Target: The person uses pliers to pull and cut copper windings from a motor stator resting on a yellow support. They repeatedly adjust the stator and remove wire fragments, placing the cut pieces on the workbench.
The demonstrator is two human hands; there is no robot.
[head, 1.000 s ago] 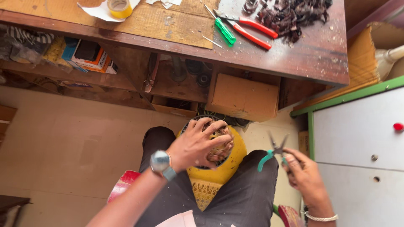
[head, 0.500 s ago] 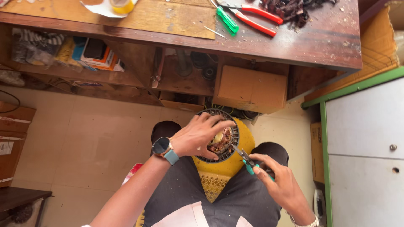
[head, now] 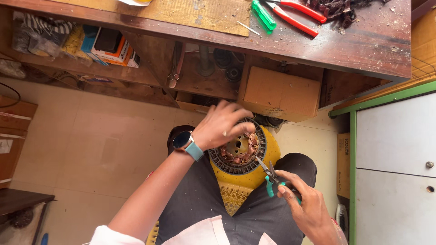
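Left hand [head: 222, 127] clamps motor stator [head: 240, 149] rim at 10 o'clock, steadying it on the lap; right hand [head: 304, 206] grips small teal-handled pliers [head: 272, 174], tips at the copper windings' 4 o'clock edge.

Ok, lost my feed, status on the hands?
Left hand steadies round copper-wound stator. Right hand holds teal-handled pliers at windings. Nothing blocking.

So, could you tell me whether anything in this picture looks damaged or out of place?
Yes: the round stator under the left hand has frayed copper windings bunched unevenly inside its ring, where the small pliers in the right hand point. On the workbench lies a dark tangle of wire scraps.
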